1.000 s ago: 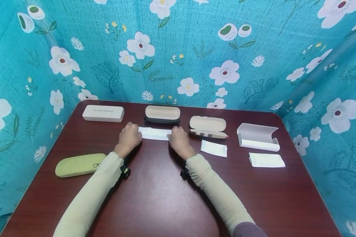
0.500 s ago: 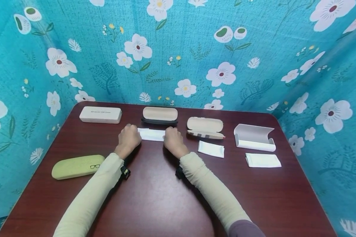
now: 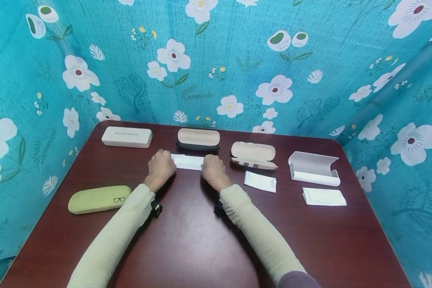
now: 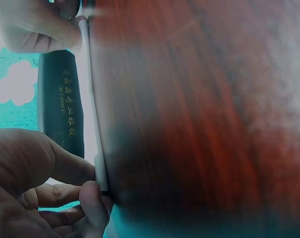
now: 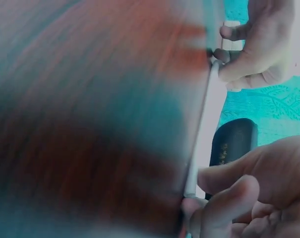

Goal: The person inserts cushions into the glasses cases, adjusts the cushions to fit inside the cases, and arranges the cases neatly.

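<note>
A folded white cloth (image 3: 188,162) lies low over the table, stretched between my two hands. My left hand (image 3: 160,168) pinches its left end; in the left wrist view the thumb and fingers (image 4: 92,201) meet at that end. At the right end my right hand (image 3: 214,170) pinches the cloth, with thumb and fingers (image 5: 229,198) visible in the right wrist view. Just behind the cloth stands an opened black glasses case (image 3: 198,138) with a cream lining. The cloth's ends are partly hidden by the hands.
A white case (image 3: 127,137) stands back left and a green glasses case (image 3: 98,199) near the left forearm. Rightward are an opened checked case (image 3: 253,154), an opened white case (image 3: 314,170), and two folded cloths, one nearer (image 3: 260,182), one farther right (image 3: 324,197).
My right hand has shifted slightly left along the cloth, so a little less of it shows between the hands. Both hands keep their hold; the head view has swayed slightly.
</note>
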